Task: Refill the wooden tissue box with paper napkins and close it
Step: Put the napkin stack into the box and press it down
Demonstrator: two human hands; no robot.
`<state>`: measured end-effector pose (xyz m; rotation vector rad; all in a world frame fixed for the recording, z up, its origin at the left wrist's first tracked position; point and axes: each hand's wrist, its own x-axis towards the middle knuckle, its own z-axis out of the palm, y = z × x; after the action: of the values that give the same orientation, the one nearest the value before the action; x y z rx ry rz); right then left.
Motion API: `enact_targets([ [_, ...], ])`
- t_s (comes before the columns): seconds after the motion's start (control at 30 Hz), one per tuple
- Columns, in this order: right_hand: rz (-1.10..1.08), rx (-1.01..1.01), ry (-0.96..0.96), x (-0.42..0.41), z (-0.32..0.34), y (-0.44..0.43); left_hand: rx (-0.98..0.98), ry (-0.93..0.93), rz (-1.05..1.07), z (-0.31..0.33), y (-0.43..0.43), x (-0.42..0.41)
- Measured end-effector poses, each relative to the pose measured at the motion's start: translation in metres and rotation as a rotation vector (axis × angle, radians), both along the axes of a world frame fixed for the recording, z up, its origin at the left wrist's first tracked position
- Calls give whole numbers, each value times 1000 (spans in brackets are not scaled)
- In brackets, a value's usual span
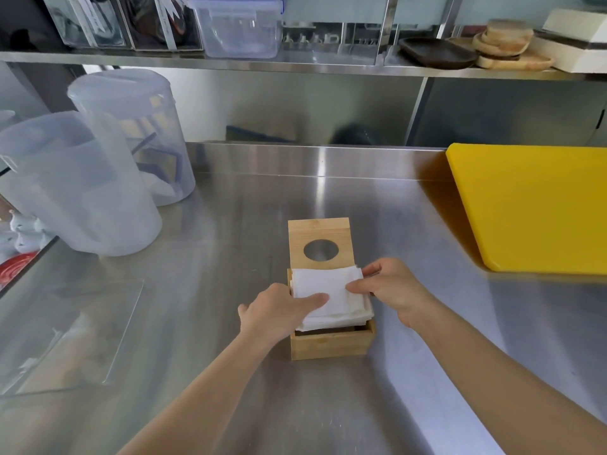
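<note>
A square wooden tissue box (pixel 331 346) stands open on the steel counter in front of me. Its wooden lid (pixel 318 231), with a round hole in it, lies flat on the counter just behind the box. A stack of white paper napkins (pixel 328 290) sits tilted on the box's top, its rear edge over the lid's near edge, and rises above the rim. My left hand (pixel 279 311) grips the stack's left side with the thumb pressed on top. My right hand (pixel 391 287) pinches the stack's right edge between thumb and fingers.
Two translucent plastic pitchers (pixel 82 192) stand at the left. A clear acrylic sheet (pixel 72 336) lies flat at the near left. A yellow cutting board (pixel 532 205) lies at the right. A shelf (pixel 295 65) above holds containers and wooden plates.
</note>
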<state>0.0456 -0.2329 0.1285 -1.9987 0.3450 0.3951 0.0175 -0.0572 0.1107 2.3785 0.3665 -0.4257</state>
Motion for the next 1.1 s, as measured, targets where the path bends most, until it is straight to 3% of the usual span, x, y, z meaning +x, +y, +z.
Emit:
enact_targets([
  [0.17, 17, -197, -70, -3, -8, 8, 271, -188, -48, 0, -12, -8],
  [0.33, 106, -466, -146, -7, -7, 14, 369, -245, -85, -6, -21, -11],
  [0.7, 256, -830, -441, -13, -24, 28, 477, -123, -167, -17, -34, -7],
  [0.97, 423, -1011, -481, -22, -30, 36, 565, -75, -205, -27, -37, -11],
  [1.1, 449, -1058, -506, -23, -34, 33, 497, -66, -206, -27, -32, -10],
])
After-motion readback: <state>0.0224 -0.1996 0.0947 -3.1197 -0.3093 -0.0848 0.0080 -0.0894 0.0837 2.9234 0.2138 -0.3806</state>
